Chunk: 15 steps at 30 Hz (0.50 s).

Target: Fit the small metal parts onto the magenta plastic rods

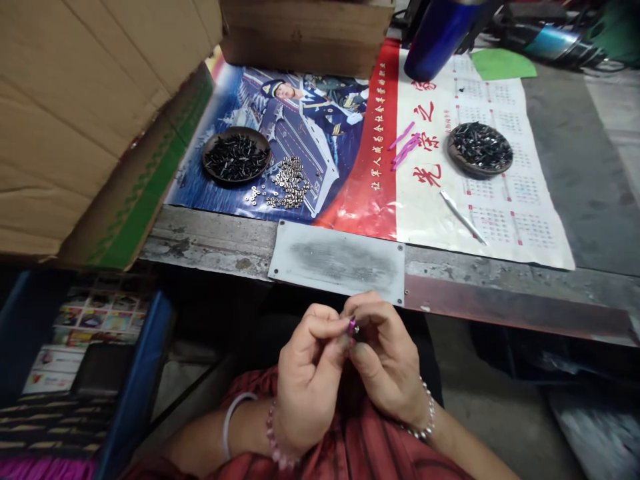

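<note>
Close to my body, below the table edge, my left hand [315, 373] and my right hand [387, 360] meet at the fingertips. Pinched in the left fingers is a small magenta piece [352, 327]. A tiny shiny metal bit [357, 330] shows beside it at my right fingertips, partly covered by them. On the poster lie small metal rings [290, 181] in a loose heap, next to a round dish [204, 159] of small black pieces. Magenta strips [406, 148] rest farther right, and a second dish [453, 155] holds more black pieces.
A grey metal plate [340, 260] is fixed at the table's front edge. A white pointed tool [463, 217] lies on the poster. Cardboard boxes [100, 100] stand at left and back, a blue cylinder [440, 40] behind. A blue bin [145, 360] sits low on the left.
</note>
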Motion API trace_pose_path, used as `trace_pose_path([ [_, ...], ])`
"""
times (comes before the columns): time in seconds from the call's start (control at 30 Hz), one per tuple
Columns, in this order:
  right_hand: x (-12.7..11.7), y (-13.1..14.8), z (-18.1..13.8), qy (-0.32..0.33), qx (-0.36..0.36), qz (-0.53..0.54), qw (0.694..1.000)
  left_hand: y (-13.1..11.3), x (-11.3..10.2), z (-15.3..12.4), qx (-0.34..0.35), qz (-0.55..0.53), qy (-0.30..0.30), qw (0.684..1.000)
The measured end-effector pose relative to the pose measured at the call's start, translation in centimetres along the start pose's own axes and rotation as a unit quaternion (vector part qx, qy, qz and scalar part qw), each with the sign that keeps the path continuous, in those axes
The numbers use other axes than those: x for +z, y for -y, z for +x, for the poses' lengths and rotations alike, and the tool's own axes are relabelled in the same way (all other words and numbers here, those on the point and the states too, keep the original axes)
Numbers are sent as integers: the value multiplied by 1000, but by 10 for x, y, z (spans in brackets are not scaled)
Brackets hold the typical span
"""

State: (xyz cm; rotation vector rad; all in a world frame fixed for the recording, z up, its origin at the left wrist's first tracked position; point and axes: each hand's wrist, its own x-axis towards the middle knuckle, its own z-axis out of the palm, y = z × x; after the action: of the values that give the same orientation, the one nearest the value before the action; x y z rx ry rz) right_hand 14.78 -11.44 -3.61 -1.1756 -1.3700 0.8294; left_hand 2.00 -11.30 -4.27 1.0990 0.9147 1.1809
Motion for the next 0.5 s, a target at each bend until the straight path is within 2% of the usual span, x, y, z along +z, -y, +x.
trace_pose_path([
  [0.23,3,3,-9,-64,-60,-104,991,1,-1,1,19,12,-10,1000],
  [0.5,12,10,-6,-75,-33,-67,994,4,-4,-2,32,7,-18,999],
])
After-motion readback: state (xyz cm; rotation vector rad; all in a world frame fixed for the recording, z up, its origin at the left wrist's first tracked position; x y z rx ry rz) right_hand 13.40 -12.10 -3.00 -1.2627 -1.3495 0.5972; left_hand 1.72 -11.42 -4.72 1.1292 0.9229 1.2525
